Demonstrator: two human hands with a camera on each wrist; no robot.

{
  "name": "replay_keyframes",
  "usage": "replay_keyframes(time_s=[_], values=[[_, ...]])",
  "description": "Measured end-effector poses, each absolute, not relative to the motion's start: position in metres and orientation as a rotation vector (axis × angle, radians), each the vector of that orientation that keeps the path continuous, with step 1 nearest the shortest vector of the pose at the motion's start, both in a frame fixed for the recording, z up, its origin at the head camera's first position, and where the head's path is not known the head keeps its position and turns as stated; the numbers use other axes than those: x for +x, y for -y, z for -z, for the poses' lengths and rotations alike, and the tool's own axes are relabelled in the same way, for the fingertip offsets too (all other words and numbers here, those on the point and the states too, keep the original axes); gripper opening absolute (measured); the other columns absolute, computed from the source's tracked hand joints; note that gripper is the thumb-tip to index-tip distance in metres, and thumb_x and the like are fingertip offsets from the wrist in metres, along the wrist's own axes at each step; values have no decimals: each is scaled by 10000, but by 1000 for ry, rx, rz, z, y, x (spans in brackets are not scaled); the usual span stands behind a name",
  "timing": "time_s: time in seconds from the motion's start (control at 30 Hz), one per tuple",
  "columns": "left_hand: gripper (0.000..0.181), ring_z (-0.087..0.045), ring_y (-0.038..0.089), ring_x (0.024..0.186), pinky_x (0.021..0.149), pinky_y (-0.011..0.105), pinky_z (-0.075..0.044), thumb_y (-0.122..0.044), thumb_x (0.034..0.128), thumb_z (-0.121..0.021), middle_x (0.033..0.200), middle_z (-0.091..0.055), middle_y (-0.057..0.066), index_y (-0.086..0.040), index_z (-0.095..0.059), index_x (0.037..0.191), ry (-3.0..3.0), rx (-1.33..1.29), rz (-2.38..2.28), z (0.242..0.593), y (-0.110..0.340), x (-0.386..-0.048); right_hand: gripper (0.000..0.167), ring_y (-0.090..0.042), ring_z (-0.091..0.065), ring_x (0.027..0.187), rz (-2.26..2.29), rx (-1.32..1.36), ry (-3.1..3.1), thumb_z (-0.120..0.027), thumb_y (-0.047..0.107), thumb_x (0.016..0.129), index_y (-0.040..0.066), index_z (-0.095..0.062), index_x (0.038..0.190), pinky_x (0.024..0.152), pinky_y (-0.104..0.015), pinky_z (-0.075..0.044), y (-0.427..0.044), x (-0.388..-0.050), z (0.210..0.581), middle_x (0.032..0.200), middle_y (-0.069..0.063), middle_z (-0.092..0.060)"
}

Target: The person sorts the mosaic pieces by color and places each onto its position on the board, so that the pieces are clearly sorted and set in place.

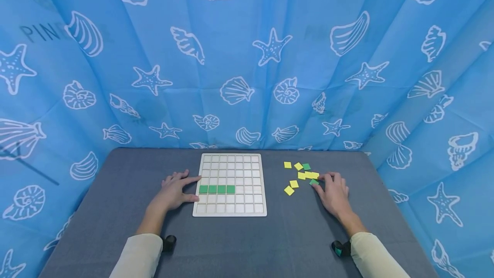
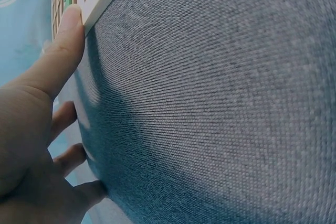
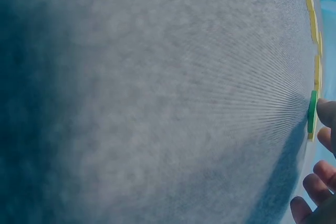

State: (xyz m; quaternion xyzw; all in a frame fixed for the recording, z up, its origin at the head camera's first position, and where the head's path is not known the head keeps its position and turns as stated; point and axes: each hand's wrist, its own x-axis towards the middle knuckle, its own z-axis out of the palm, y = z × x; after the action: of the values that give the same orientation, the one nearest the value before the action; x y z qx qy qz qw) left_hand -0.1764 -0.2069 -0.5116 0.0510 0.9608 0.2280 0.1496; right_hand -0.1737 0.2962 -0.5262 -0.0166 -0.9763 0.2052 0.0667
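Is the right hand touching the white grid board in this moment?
Apart. The head view shows it: gray table and loose yellow tiles lie between the right hand and the board.

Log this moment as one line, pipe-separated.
left hand: at left edge of board | right hand: at loose green tile | board: four green tiles, one row

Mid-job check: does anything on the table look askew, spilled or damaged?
No spill or damage shows. The loose yellow tiles right of the board lie at mixed angles, with loose green tiles among them. That looks untidy beside the straight green row on the board.
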Motion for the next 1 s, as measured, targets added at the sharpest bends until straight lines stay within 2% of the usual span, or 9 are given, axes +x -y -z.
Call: replay_keyframes(time_s=[0.2, 0.4, 0.7, 1.0], values=[[760, -122, 565, 1534, 1175, 781, -108, -433, 845, -800, 1679, -268, 205, -280, -499, 1525, -2777, 157, -662, 512, 207, -177, 323, -441, -408, 1149, -608, -107, 2966, -655, 286, 1009, 8, -650, 1172, 923, -595, -345, -297, -175, 527, 1273, -253, -471], [758, -120, 566, 1534, 1173, 785, -106, -427, 843, -803, 1678, -268, 207, -276, -503, 1523, -2779, 156, -668, 512, 207, -177, 310, -453, -428, 1152, -587, -98, 2967, -664, 289, 1003, 11, -678, 1141, 922, -603, -349, -296, -176, 526, 1226, -246, -519], [763, -121, 562, 1534, 1177, 778, -105, -433, 842, -799, 1680, -265, 204, -278, -498, 1526, -2776, 158, -672, 512, 208, -177, 258, -448, -469, 1134, -640, -61, 2970, -695, 250, 982, 22, -624, 1080, 904, -616, -361, -297, -177, 525, 1169, -224, -587], [767, -125, 560, 1535, 1178, 777, -108, -442, 839, -800, 1680, -269, 197, -295, -495, 1527, -2774, 156, -663, 514, 208, -177, 202, -328, -551, 974, -715, -60, 3021, -699, 218, 978, 49, -594, 1008, 794, -478, -332, -300, -180, 519, 1028, -149, -669]])
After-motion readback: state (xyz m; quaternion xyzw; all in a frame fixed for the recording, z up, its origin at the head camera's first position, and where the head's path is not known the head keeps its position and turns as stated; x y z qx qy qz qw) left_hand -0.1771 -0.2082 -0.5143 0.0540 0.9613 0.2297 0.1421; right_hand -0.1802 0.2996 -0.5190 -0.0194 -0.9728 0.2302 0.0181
